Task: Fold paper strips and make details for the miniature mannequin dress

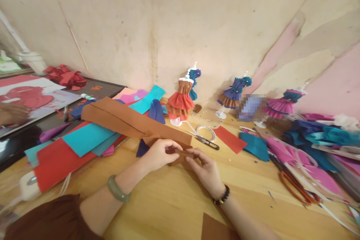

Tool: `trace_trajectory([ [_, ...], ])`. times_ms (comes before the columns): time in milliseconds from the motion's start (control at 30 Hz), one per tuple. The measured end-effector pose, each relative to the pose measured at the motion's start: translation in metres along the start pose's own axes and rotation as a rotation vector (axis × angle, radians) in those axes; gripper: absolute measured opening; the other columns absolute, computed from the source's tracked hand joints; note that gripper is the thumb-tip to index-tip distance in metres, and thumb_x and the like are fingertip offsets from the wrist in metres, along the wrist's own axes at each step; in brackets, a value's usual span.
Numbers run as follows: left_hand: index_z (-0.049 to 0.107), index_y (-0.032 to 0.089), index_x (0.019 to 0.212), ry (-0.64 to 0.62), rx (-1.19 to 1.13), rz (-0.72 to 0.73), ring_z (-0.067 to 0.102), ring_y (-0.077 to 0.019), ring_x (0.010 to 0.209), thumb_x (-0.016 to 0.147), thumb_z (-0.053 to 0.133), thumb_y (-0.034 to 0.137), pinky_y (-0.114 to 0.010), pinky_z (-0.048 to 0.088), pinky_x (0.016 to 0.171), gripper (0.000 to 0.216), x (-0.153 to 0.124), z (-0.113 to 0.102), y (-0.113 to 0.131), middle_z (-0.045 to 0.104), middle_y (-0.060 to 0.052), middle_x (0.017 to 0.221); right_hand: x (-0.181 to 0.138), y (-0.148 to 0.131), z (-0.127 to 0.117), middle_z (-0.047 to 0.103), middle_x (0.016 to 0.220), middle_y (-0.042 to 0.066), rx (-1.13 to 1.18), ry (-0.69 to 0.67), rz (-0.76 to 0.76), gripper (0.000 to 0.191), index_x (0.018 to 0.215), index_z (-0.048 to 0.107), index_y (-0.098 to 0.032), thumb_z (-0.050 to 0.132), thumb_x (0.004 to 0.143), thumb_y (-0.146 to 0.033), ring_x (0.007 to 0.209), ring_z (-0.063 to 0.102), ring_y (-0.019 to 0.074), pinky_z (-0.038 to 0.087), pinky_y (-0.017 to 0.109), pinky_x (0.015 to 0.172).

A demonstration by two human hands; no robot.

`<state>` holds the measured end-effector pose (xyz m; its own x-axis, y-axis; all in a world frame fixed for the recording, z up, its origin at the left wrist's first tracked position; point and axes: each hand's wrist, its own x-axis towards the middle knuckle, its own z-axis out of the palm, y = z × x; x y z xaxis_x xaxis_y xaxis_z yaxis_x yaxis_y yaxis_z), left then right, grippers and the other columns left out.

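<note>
Small brown pc is up b/w both hands, just over the near edge of the long brown strip & mid-table. L hand has its thumb + fingertips pinched on the left end; R hand pinches the right end, fingers narrow, same pc. It looks folded or gathered, exact shape hidden by the fingers.

Progress, my read: folding/shaping of this pc is underway, not finished; it's not on any dress form. Long strip lies flat, looks unpleated. Another brown pc lies at the near edge, apparently unworked.

Far side: brown-and-red dress, blue-and-brown dress & pink dress are on their stands, look mostly done; a blue-teal one is partly hidden behind the first.

Right of the hands: snips, red pc, teal pc, orange-handled scissors. Far left: another person's hand.

Text: no brand or wording legible. White-green tube may carry a label, too small to read; pixelated patch, n/a.
</note>
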<state>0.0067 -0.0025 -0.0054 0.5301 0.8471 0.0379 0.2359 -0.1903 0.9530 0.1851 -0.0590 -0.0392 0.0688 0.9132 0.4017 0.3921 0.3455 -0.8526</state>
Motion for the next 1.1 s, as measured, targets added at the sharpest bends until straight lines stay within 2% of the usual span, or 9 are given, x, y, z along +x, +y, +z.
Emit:
trace_trajectory([
  [167, 0.067, 0.013, 0.087, 0.043, -0.009, 0.019, 0.059, -0.0135, 0.067, 0.067, 0.061, 0.017, -0.023, 0.046, 0.060, 0.021, 0.0011, 0.0007, -0.0012, 0.065, -0.003, 0.077, 0.0008, -0.0007, 0.0008, 0.068, 0.084, 0.005, -0.003, 0.015, 0.019, 0.016, 0.090, 0.067, -0.020, 0.063, 0.076, -0.026, 0.074, 0.058, 0.0175, 0.049, 0.031, 0.071],
  [533, 0.068, 0.014, 0.088, 0.041, 0.009, 0.025, 0.063, -0.0160, 0.077, 0.068, 0.062, 0.018, -0.025, 0.050, 0.069, 0.022, 0.0025, -0.0008, -0.0069, 0.068, -0.005, 0.085, 0.0022, -0.0026, -0.0006, 0.069, 0.084, 0.005, 0.031, 0.026, 0.012, 0.017, 0.090, 0.070, -0.020, 0.062, 0.077, -0.028, 0.073, 0.060, 0.0181, 0.051, 0.031, 0.069],
  [833, 0.069, 0.014, 0.086, 0.074, 0.036, 0.075, 0.064, -0.0165, 0.077, 0.069, 0.062, 0.018, -0.026, 0.051, 0.071, 0.019, 0.0036, -0.0002, -0.0061, 0.067, -0.006, 0.084, 0.0032, -0.0003, 0.0011, 0.069, 0.082, 0.005, 0.032, 0.024, 0.004, 0.015, 0.089, 0.070, -0.021, 0.062, 0.078, -0.028, 0.073, 0.061, 0.0182, 0.052, 0.031, 0.068],
  [1100, 0.070, 0.014, 0.085, 0.061, 0.090, 0.063, 0.064, -0.0171, 0.078, 0.072, 0.062, 0.023, -0.027, 0.051, 0.072, 0.017, 0.0039, -0.0037, -0.0057, 0.068, -0.006, 0.085, 0.0042, -0.0033, -0.0004, 0.069, 0.082, 0.006, 0.029, 0.022, 0.011, 0.015, 0.087, 0.071, -0.020, 0.061, 0.079, -0.028, 0.073, 0.062, 0.0185, 0.052, 0.031, 0.068],
])
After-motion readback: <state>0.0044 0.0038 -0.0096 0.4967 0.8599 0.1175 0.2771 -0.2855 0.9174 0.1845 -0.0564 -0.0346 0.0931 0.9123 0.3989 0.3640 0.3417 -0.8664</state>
